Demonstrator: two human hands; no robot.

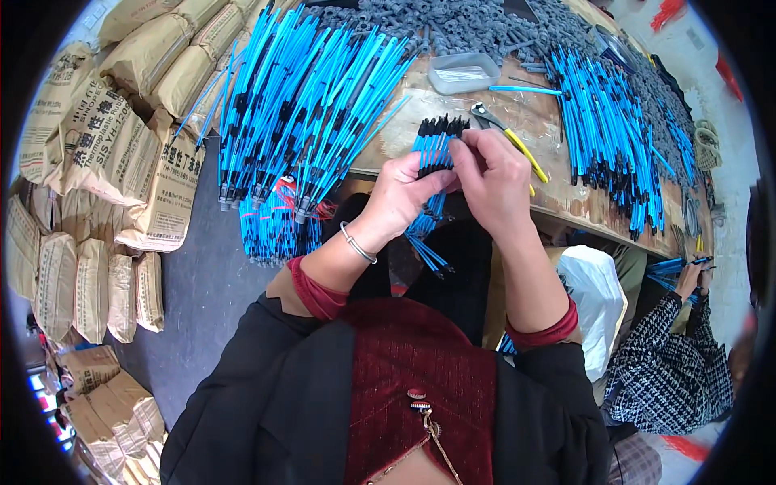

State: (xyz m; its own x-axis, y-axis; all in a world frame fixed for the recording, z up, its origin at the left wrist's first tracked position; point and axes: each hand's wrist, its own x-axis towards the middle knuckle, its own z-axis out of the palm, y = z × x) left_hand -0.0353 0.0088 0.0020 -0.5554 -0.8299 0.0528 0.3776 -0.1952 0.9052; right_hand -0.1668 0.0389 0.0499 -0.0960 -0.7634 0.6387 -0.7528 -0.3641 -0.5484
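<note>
Holding a small bundle of slim blue rods with black tips and bands (434, 145) at the near edge of a worn wooden table (396, 144), the person's left hand (404, 190) has its fingers wrapped round the bundle's side. The right hand (495, 174) bends its fingers against the opposite side; whether they pinch a single rod cannot be told. Below, the lower ends splay, so a slackened left grasp could let rods slip toward the lap; uneven pressure could also stagger the tips.

Yellow-handled metal pliers (517, 145) lie just beside the right hand, where an outward swing could knock them. A large fan of blue-and-black rods (315, 97) overhangs the edge at left, exposed to a forearm's brush. Beyond, a translucent plastic box (463, 84) and a heap of grey plastic pieces (485, 26) crowd the far side.
</note>
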